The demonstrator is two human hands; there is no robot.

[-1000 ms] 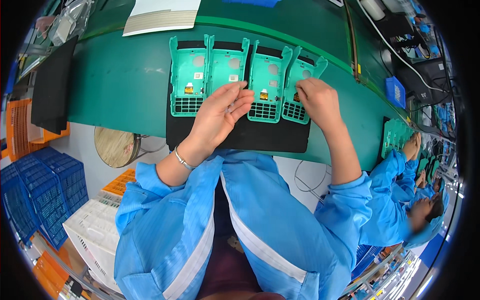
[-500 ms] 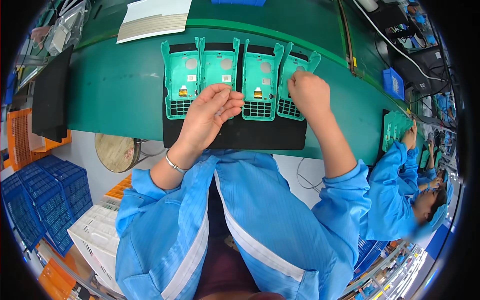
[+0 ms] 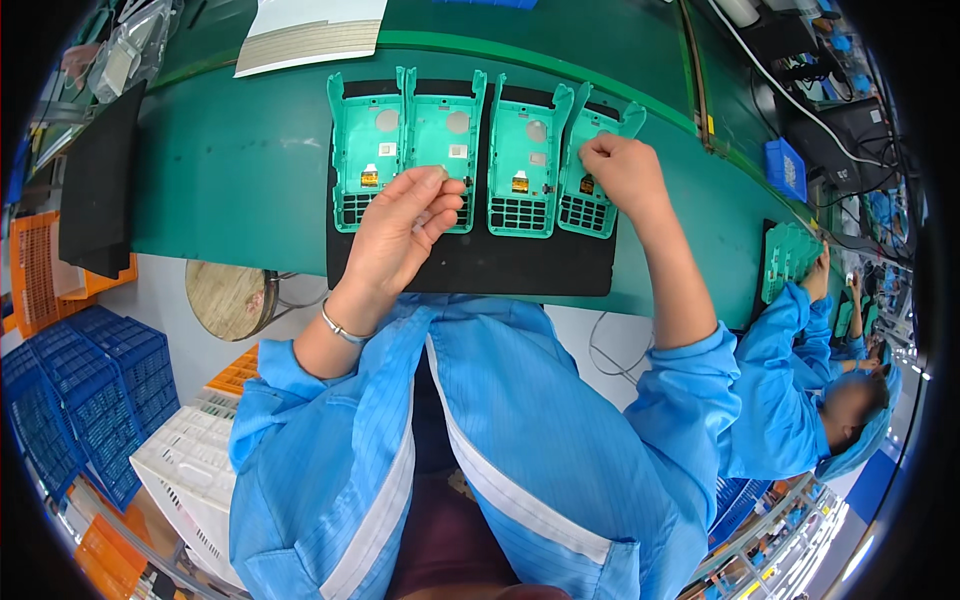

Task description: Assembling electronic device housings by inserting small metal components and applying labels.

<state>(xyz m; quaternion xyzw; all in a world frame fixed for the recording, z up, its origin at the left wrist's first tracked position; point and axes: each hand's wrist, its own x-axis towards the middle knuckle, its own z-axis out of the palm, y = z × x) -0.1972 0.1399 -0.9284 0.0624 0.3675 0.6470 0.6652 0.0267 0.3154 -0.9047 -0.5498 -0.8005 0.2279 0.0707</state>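
Several green plastic housings lie in a row on a black mat (image 3: 470, 262), each with a keypad-like grid at its near end. In front of the second housing (image 3: 428, 130) from the left is my left hand (image 3: 400, 222), its thumb and forefinger pinched on something small and pale that I cannot make out. My right hand (image 3: 628, 172) reaches over the rightmost housing (image 3: 590, 205), its fingertips pressed together inside the far part; whatever they hold is hidden. Between the hands lies the third housing (image 3: 520, 165), untouched, with a small yellow-and-black part inside. The leftmost housing (image 3: 365, 150) has a similar part.
A white sheet with grey strips (image 3: 310, 35) lies on the green bench (image 3: 230, 180). A black panel (image 3: 100, 180) stands at the left, above stacked blue crates (image 3: 100, 390) and a round stool (image 3: 228, 298). At the right, a person in blue (image 3: 785, 400) handles green housings (image 3: 790, 255).
My left hand has shifted slightly left, its fingers more gathered. My right hand has moved a little, uncovering the yellow-and-black part in the rightmost housing.
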